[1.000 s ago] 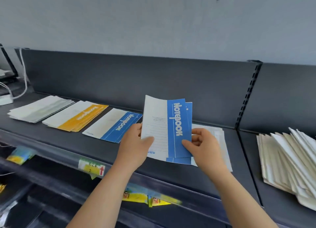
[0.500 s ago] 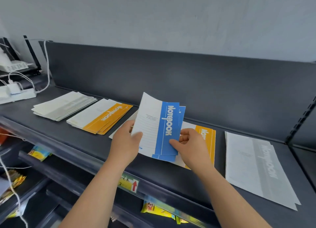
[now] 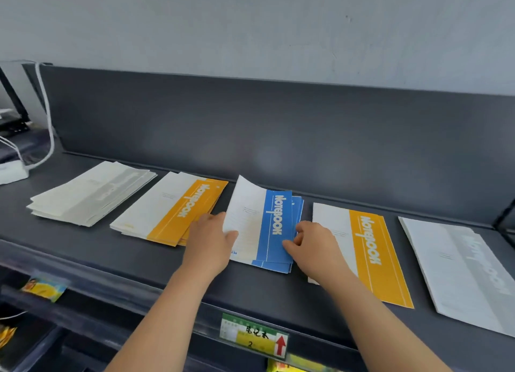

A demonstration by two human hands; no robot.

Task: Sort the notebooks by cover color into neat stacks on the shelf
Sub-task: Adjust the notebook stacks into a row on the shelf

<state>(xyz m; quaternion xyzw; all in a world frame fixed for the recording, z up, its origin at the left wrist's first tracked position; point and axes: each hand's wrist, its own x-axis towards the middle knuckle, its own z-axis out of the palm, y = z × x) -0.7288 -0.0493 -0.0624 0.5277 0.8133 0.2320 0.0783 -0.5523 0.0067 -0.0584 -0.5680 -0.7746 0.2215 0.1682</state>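
Observation:
Both hands hold a blue-and-white notebook (image 3: 267, 226) low over a small blue stack (image 3: 281, 266) on the dark shelf (image 3: 139, 257). My left hand (image 3: 209, 243) grips its white left edge; my right hand (image 3: 312, 246) pinches its blue lower right corner. The top left corner of the cover curls up. To the left lie a yellow stack (image 3: 172, 207) and a grey-white stack (image 3: 92, 193). A single yellow notebook (image 3: 373, 254) lies right of my right hand, and a grey one (image 3: 462, 271) at the far right.
A dark back panel (image 3: 278, 137) rises behind the shelf. White cables and a white box (image 3: 11, 171) sit at the far left. A green-yellow price label (image 3: 253, 335) hangs on the shelf's front rail, with packets on lower shelves (image 3: 41, 288).
The blue notebook has come down from mid-air onto the blue stack, both hands moving with it. The view has shifted, so the stacks appear further left than before.

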